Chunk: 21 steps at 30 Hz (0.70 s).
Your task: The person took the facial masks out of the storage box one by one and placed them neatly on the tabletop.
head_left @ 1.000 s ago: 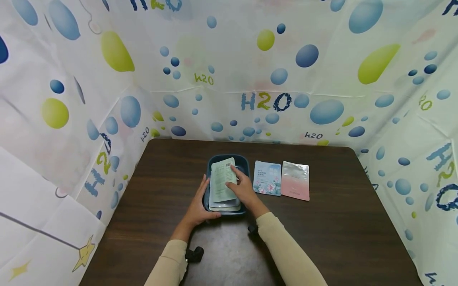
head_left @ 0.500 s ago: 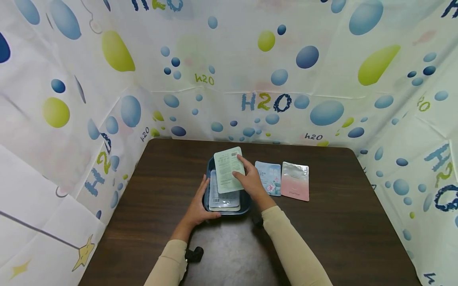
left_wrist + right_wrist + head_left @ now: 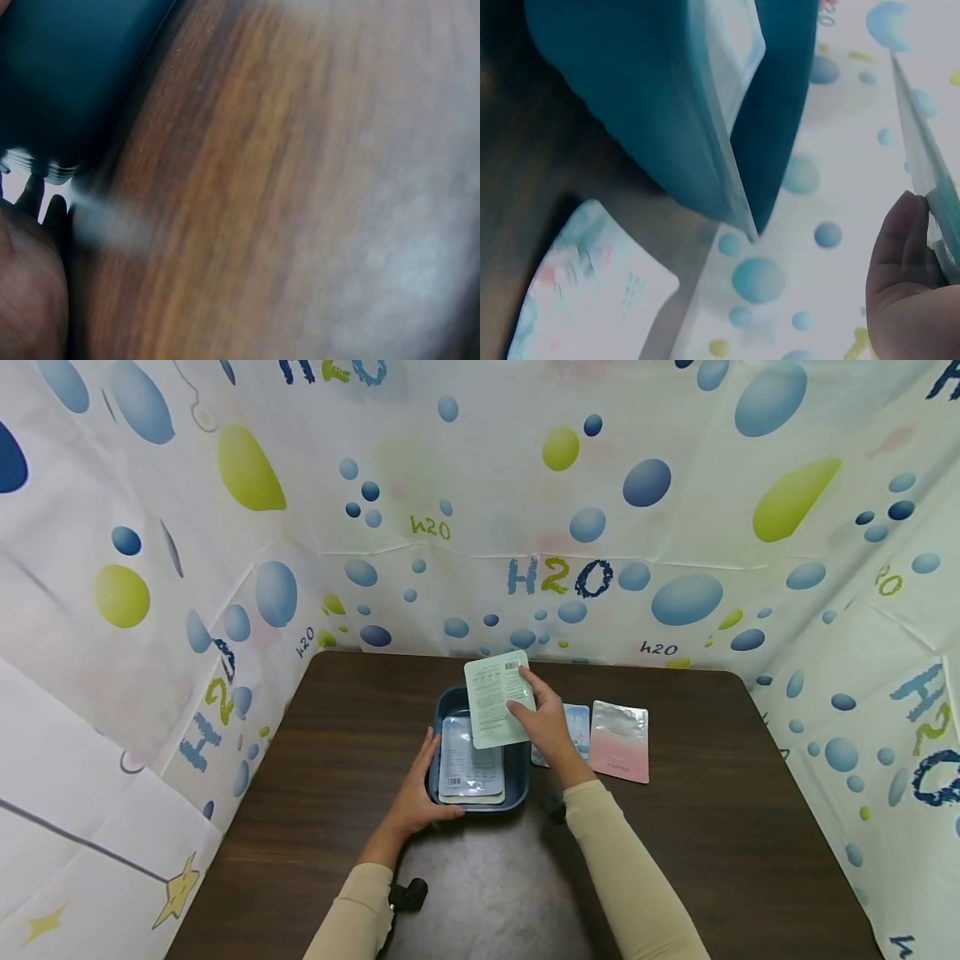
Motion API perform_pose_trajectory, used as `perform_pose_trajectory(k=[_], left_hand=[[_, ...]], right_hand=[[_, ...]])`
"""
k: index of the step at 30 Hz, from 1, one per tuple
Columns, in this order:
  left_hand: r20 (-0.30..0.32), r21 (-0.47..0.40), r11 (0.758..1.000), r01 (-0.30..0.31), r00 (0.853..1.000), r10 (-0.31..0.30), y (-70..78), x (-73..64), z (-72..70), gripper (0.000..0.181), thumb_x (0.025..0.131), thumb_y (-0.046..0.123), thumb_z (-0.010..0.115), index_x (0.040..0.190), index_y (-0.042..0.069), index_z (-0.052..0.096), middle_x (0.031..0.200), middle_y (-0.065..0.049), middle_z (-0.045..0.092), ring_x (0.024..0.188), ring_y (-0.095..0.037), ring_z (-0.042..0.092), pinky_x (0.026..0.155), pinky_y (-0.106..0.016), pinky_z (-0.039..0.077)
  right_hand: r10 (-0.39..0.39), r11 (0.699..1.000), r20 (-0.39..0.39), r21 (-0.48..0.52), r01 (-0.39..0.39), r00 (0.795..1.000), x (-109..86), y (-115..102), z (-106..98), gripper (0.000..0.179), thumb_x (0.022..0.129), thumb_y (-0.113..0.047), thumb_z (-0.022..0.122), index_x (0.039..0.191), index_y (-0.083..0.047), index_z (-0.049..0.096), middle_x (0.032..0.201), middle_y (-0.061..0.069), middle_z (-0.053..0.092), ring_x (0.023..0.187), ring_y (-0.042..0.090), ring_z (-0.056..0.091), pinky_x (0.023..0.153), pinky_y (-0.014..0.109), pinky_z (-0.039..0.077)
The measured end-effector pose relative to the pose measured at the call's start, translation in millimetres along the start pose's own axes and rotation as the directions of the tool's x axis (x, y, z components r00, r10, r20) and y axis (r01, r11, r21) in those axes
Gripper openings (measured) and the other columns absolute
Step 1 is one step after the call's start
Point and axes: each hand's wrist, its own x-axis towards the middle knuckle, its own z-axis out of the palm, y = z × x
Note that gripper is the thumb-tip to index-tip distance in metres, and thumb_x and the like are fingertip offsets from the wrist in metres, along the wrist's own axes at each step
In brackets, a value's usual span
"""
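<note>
My right hand pinches a pale green sheet mask packet by its right edge, thumb on the printed face. The packet is raised over the back right of a dark blue tray. In the right wrist view, the packet is seen nearly edge-on. My left hand rests against the tray's near left corner, fingers straight along the left side and thumb along the front. Inside the tray lies a stack topped by a silvery-blue packet. The left wrist view has the tray's outer wall beside my fingers.
Right of the tray, a light blue flowered packet, partly hidden by my right hand, lies beside a pink and silver packet. The brown wooden table ends at a patterned sheet hung behind and at the sides.
My right hand has lifted the pale green packet off the stack, moving it up and to the right. The silvery-blue packet below is now exposed. My left hand stays on the tray.
</note>
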Motion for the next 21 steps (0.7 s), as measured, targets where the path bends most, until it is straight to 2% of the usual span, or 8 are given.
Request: perform_pose_trajectory(k=[3,7,13,21], left_hand=[[-0.004,0.002,1.000,-0.006,1.000,0.006,0.2,0.0,0.2,0.138,0.055,0.025,0.101,0.165,0.018,0.018,0.174,-0.012,0.002,0.159,-0.041,0.007,0.119,-0.071,0.017],[-0.009,0.004,1.000,-0.009,1.000,0.009,0.4,0.2,-0.3,0.139,0.055,0.029,0.102,0.165,0.017,0.019,0.174,-0.010,0.002,0.159,-0.040,0.007,0.119,-0.070,0.017],[-0.009,0.012,1.000,0.006,1.000,-0.006,-0.8,-0.1,0.7,0.137,0.056,0.026,0.101,0.165,0.017,0.019,0.175,-0.006,0.002,0.159,-0.041,0.008,0.119,-0.071,0.017],[-0.008,0.007,1.000,0.008,1.000,-0.008,-0.7,-0.9,0.2,0.137,0.056,0.026,0.101,0.165,0.018,0.018,0.174,-0.012,0.002,0.159,-0.041,0.008,0.119,-0.072,0.017]], right_hand=[[0.003,1.000,-0.029,0.014,-0.002,1.000,1.7,-5.4,-8.7,0.069,0.099,-0.005,0.062,0.161,-0.018,0.034,0.147,0.016,0.055,0.115,0.026,0.068,0.079,0.028,0.060],[-0.002,1.000,-0.057,0.031,0.004,0.998,4.8,-12.5,-21.4,0.071,0.098,-0.003,0.063,0.161,-0.018,0.033,0.148,0.016,0.054,0.113,0.022,0.067,0.080,0.024,0.060],[-0.017,1.000,-0.097,0.022,0.019,0.995,10.8,-19.9,-42.1,0.074,0.096,0.001,0.062,0.161,-0.017,0.032,0.149,0.016,0.053,0.118,0.028,0.065,0.079,0.021,0.059],[-0.015,1.000,-0.154,-0.025,0.011,0.988,16.8,-28.8,-64.9,0.077,0.093,0.012,0.053,0.161,-0.017,0.032,0.157,0.013,0.046,0.130,0.033,0.058,0.079,0.017,0.056]])
